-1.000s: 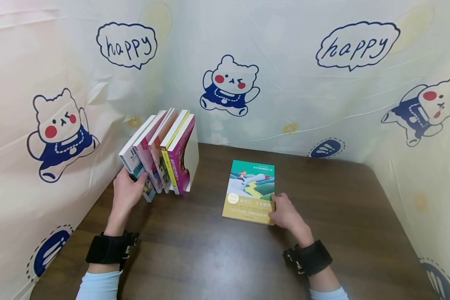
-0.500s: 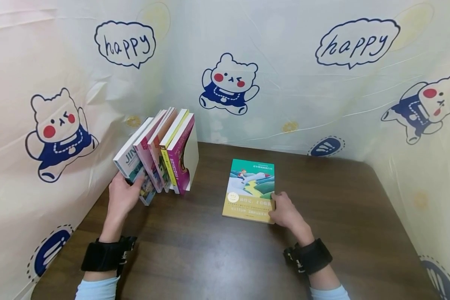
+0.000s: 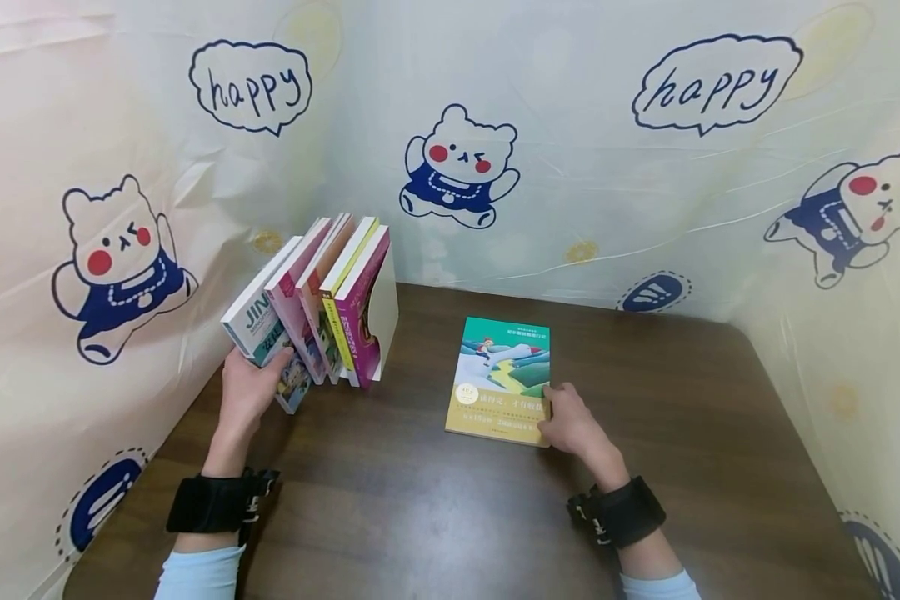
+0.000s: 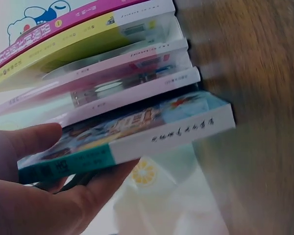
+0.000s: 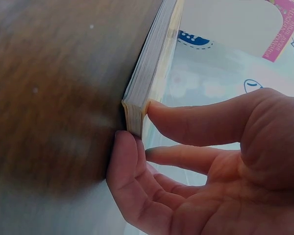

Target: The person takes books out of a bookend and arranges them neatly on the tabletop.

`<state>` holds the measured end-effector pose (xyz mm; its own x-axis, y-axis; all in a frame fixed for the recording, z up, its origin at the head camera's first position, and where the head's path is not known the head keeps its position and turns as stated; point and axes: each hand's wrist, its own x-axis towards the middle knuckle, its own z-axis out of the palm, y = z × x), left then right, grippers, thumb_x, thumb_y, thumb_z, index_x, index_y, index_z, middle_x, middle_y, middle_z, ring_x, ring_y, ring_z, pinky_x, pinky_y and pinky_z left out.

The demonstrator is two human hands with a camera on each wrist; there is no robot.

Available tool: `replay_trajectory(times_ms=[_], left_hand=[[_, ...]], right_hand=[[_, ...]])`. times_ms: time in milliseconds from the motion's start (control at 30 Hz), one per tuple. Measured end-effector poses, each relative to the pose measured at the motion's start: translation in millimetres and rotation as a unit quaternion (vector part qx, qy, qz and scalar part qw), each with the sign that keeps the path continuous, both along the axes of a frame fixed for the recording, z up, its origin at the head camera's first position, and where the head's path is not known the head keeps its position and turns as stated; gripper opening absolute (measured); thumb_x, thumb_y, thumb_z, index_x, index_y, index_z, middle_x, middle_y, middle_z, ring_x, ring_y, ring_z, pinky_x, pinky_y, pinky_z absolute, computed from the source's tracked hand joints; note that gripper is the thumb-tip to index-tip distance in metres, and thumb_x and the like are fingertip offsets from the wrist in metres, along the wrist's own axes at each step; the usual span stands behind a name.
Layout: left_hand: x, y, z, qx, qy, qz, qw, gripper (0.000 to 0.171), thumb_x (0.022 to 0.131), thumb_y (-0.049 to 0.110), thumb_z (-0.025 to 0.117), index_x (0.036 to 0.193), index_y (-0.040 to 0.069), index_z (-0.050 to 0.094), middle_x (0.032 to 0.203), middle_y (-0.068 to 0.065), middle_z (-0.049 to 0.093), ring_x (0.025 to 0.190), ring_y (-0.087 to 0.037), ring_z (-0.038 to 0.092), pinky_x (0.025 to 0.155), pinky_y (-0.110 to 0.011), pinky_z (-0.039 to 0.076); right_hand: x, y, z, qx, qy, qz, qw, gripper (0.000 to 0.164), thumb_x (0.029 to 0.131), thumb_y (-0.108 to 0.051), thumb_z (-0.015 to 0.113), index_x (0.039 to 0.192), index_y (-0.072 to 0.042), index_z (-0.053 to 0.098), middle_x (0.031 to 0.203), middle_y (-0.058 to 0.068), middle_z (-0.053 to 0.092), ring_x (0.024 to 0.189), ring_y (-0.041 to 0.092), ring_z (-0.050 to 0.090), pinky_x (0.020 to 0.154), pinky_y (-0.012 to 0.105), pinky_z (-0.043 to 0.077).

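My left hand (image 3: 249, 385) holds a book (image 3: 264, 327) with a white and teal spine, thumb on one cover and fingers behind the other. This book leans left at the end of an upright row, its top tilted away from a pink book (image 3: 297, 312). In the left wrist view the leaning book's spine (image 4: 171, 132) faces the camera, its foot close to the table. My right hand (image 3: 572, 423) pinches the right edge of a green and yellow book (image 3: 501, 367) lying flat, cover up. Its page edges (image 5: 152, 58) show in the right wrist view, between thumb and fingers.
Beside the leaning book stand several more upright books, including a yellow-spined book (image 3: 337, 333) and a magenta-spined book (image 3: 358, 325), with a white panel (image 3: 384, 308) at their right. Everything is on a brown wooden table (image 3: 435, 517). A printed curtain (image 3: 585, 192) borders the back and sides.
My left hand has tipped the white and teal book leftward and drawn it slightly toward me, widening the gap to the pink book. My right hand and its book stay in place.
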<state>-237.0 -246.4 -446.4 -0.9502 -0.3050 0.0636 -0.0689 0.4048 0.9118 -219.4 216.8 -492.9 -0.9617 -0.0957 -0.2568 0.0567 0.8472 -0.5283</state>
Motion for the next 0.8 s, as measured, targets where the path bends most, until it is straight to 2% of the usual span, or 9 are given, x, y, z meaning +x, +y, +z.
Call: replay_trajectory(times_ms=[100,367,800], left_hand=[[-3.1,1.0,-2.0,0.024,0.003,0.012,0.9996,0.077,0.104,0.024,0.067,0.167,0.012,0.026,0.165,-0.023,0.036,0.144,-0.050,0.042,0.111,-0.073,0.034],[-7.8,4.8,-3.6,0.042,0.025,0.045,0.9978,0.069,0.106,0.026,0.065,0.166,0.015,0.033,0.163,-0.018,0.041,0.144,-0.044,0.044,0.113,-0.068,0.036],[-7.6,9.7,-6.0,0.081,0.051,0.060,0.9936,0.066,0.107,0.023,0.063,0.166,0.016,0.034,0.165,-0.014,0.040,0.148,-0.037,0.041,0.118,-0.062,0.033]], right_hand=[[0.1,-0.4,0.5,0.001,-0.003,0.000,1.000,0.069,0.093,-0.002,0.073,0.153,0.011,0.043,0.143,0.030,0.044,0.111,0.038,0.051,0.086,0.045,0.050],[0.4,-0.4,1.6,0.003,-0.002,0.000,1.000,0.069,0.093,-0.003,0.074,0.154,0.011,0.043,0.143,0.030,0.044,0.111,0.038,0.051,0.087,0.045,0.050],[2.2,-0.9,1.9,0.002,0.000,-0.001,1.000,0.069,0.093,-0.003,0.074,0.154,0.011,0.043,0.146,0.030,0.042,0.111,0.038,0.051,0.086,0.044,0.050]])
